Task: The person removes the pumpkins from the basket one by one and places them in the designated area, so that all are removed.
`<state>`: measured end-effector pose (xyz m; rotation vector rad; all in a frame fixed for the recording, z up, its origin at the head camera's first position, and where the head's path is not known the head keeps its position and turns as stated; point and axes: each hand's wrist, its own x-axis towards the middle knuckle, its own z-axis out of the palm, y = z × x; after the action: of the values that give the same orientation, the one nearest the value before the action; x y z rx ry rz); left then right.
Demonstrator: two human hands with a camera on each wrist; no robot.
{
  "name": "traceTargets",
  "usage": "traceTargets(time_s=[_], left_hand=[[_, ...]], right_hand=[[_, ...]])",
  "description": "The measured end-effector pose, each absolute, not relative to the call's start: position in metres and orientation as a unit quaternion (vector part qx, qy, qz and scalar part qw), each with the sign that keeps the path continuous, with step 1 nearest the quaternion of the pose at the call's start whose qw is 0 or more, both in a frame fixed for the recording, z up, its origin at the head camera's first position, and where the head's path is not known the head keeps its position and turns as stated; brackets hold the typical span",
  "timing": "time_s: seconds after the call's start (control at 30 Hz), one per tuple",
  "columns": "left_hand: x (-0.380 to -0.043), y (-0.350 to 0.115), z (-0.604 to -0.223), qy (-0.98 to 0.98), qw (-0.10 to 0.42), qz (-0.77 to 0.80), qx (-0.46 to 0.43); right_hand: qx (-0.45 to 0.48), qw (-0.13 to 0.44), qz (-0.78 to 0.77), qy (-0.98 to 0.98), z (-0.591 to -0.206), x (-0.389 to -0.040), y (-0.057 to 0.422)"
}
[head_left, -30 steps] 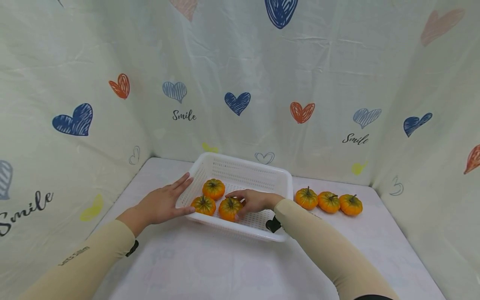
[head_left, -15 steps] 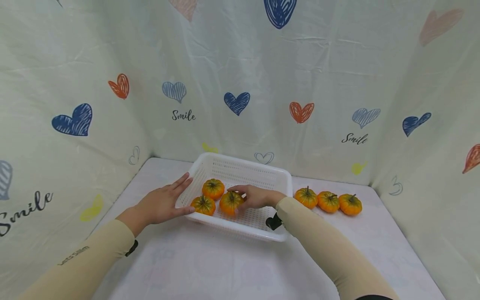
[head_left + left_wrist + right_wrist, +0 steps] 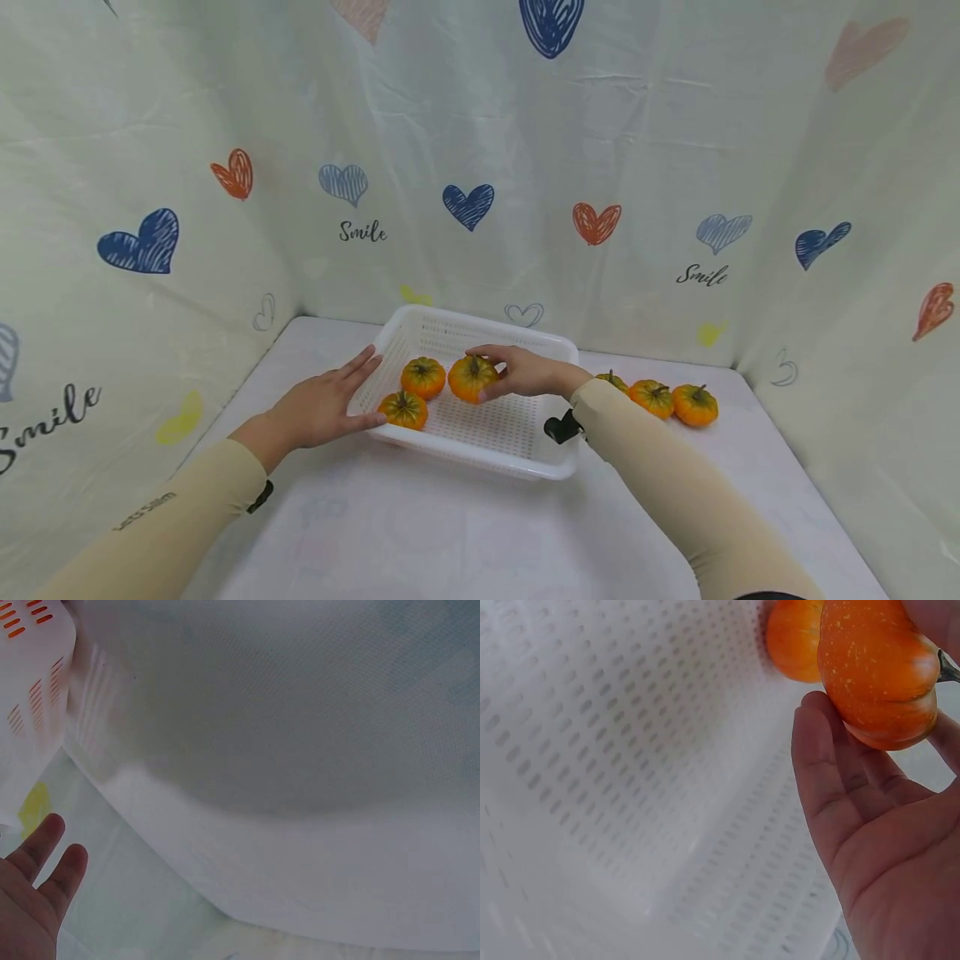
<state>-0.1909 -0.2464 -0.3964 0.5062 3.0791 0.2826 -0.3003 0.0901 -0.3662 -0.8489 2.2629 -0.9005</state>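
Observation:
My right hand [image 3: 525, 371] grips a small orange-and-green pumpkin [image 3: 471, 380] between thumb and fingers, inside the white perforated basket [image 3: 495, 461]. The right wrist view shows the held pumpkin [image 3: 881, 679] raised off the basket floor, its stem to the right. Two more pumpkins sit at the basket's left end, one at the back [image 3: 423, 377] and one in front [image 3: 404, 410]. With its fingers spread straight, my left hand [image 3: 318, 407] rests on the basket's left rim. Only part of that hand [image 3: 34, 892] shows in the left wrist view, beside the basket wall.
Right of the basket, three pumpkins stand in a row on the white-covered table [image 3: 420, 542]; my right forearm partly covers the nearest one [image 3: 613, 381]. The others are the middle pumpkin [image 3: 651, 398] and the end pumpkin [image 3: 695, 405]. A heart-printed curtain [image 3: 405, 117] encloses the back and sides.
My right hand has lifted the pumpkin from the basket floor, up and slightly away to the right. The left hand has stayed on the rim. The head view has shifted slightly.

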Motion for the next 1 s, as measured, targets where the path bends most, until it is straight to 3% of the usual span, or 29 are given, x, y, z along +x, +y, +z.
traceTargets(time_s=[0.7,1.0], left_hand=[[-0.19,-0.248,-0.398,0.984,0.006,0.089,0.155],[-0.192,-0.248,-0.4,0.983,0.001,0.089,0.163]], right_hand=[[-0.272,0.198,-0.382,0.861,-0.329,-0.295,0.163],[-0.241,0.162,-0.392,0.873,-0.338,-0.289,0.215]])
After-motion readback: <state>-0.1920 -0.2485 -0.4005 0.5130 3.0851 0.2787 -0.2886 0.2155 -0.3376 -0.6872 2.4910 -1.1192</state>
